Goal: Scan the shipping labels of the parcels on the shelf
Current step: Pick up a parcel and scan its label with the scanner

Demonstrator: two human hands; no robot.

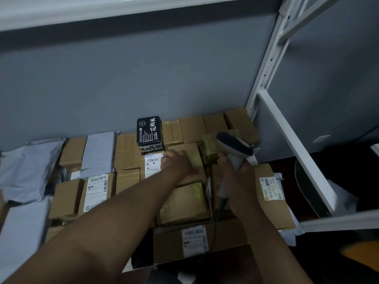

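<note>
Right hand (235, 173) curls round grey pistol-grip barcode scanner (235, 149), nose aimed down at brown cardboard parcels (127, 152) packed on white metal shelf (295, 144). Left hand (178, 161), fingers relaxed, rests on tape-wrapped parcel (185, 152) beside white shipping label (152, 165) (likely steadying it for scan).

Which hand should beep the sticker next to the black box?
Probably the right hand. It already grips the scanner, whose head points toward the boxes. The left hand rests on a brown box beside that label, so it can steady the box.
</note>
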